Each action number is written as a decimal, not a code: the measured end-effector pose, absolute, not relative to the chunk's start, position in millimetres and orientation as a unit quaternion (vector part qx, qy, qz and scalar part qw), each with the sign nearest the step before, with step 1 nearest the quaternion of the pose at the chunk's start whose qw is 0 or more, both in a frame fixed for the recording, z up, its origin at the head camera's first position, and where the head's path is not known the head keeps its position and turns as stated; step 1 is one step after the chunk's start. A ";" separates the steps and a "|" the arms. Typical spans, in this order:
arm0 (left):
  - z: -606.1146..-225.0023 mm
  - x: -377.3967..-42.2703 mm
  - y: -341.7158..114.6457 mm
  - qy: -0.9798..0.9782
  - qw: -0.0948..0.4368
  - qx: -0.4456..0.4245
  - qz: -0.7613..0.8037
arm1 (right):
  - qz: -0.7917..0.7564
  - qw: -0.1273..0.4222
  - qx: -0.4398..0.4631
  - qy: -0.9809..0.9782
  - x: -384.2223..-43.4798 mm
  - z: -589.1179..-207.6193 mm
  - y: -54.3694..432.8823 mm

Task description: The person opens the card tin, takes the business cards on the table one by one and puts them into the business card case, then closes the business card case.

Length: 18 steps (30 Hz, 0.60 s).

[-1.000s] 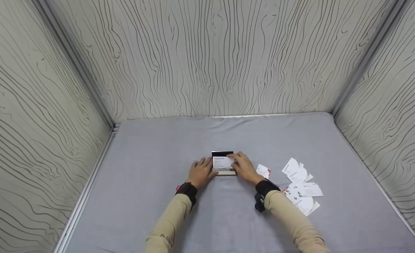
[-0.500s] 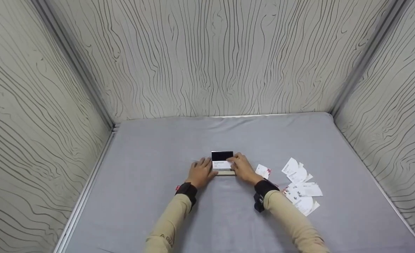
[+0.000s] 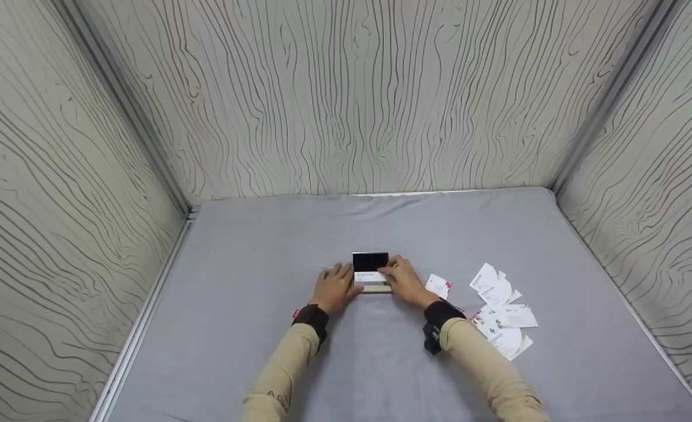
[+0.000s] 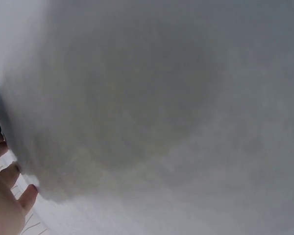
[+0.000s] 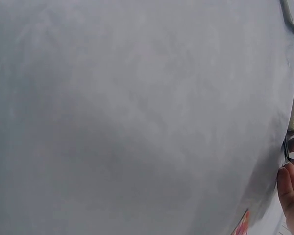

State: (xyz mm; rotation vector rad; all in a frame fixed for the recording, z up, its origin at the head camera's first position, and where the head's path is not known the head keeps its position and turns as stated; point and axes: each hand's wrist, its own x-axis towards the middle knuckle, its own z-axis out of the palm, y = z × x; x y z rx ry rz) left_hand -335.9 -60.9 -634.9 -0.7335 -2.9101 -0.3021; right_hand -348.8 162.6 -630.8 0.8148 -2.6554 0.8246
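Line-patterned walls (image 3: 346,99) enclose a table (image 3: 246,252) covered in grey cloth. Loose white cards (image 3: 501,313) lie toward the table's right edge. Left hand (image 3: 332,287): fingers extended, touching the left side of a flat dark case (image 3: 370,260), located roughly midway between the table's side edges. Right hand (image 3: 406,282): pinching one printed card (image 3: 366,276) in the case's near half.
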 end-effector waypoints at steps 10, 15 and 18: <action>-634.0 -334.5 -60.4 -0.962 0.058 -0.242 -0.108 | 0.280 0.138 0.292 -0.904 -347.4 -630.1 162.8; -635.8 -336.4 -60.7 -0.964 0.057 -0.241 -0.100 | 0.292 0.107 0.289 -0.905 -346.7 -626.9 163.5; -637.0 -337.7 -60.8 -0.966 0.049 -0.238 -0.091 | 0.296 0.093 0.293 -0.904 -346.7 -624.3 164.8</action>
